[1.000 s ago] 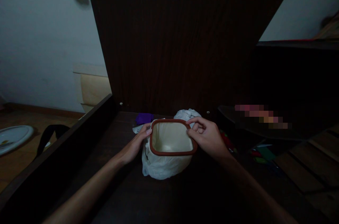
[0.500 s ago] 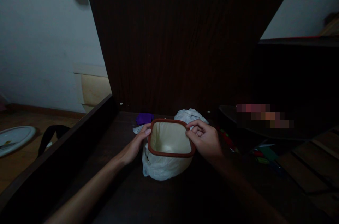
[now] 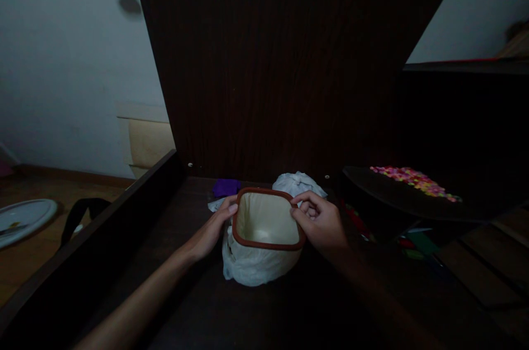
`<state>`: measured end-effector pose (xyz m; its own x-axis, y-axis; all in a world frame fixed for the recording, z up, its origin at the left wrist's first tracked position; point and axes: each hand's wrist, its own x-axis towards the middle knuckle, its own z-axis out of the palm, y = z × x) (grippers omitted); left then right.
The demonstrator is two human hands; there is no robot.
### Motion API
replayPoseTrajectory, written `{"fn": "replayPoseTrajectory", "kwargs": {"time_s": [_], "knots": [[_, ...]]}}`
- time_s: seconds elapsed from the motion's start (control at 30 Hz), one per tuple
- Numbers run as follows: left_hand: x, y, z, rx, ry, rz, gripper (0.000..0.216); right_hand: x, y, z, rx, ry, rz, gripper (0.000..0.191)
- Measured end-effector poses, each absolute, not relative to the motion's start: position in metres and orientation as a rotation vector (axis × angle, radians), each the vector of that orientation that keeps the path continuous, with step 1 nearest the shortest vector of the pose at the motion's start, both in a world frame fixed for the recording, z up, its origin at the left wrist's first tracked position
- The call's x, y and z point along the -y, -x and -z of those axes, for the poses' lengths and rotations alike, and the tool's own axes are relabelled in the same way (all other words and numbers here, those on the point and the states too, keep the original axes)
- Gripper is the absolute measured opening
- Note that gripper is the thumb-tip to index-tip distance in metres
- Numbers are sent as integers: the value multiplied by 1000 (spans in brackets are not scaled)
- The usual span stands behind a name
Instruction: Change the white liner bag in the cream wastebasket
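A small wastebasket [image 3: 268,245] with a brown rounded-square rim stands on the dark wooden surface. A whitish plastic bag [image 3: 260,268] lines it and hangs bunched around the outside below the rim. My left hand [image 3: 211,230] is closed on the left side, its thumb at the rim. On the right, my right hand [image 3: 321,221] pinches the rim between thumb and forefinger, other fingers curled. The basket's inside looks pale. Behind it lie a crumpled white plastic bag [image 3: 300,183] and a folded purple piece [image 3: 226,187].
A tall dark wooden panel [image 3: 281,74] rises behind the basket. A raised wooden edge [image 3: 103,229] runs along the left. At right, a dark shelf [image 3: 384,190] carries a strip of small colourful pieces [image 3: 413,180]. A white oval lid-like object [image 3: 27,217] lies on the floor.
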<state>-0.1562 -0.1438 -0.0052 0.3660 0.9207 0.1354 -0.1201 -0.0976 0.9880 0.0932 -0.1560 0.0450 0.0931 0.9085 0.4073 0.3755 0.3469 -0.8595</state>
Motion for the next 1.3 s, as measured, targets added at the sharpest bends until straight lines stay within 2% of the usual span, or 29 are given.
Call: {"fn": "replayPoseTrajectory", "kwargs": {"time_s": [0.4, 0.57, 0.77, 1.3], "knots": [[143, 154, 5, -835, -1382, -1042, 52, 156, -94, -35, 1482, 1189, -596, 11], [143, 153, 7, -812, -1367, -1071, 47, 158, -96, -36, 1566, 1198, -468, 7], [144, 154, 6, -842, -1368, -1051, 52, 156, -104, -35, 1702, 1134, -327, 5], [146, 151, 0, -846, -1346, -1040, 51, 154, -107, -19, 1653, 1049, -578, 9]]}}
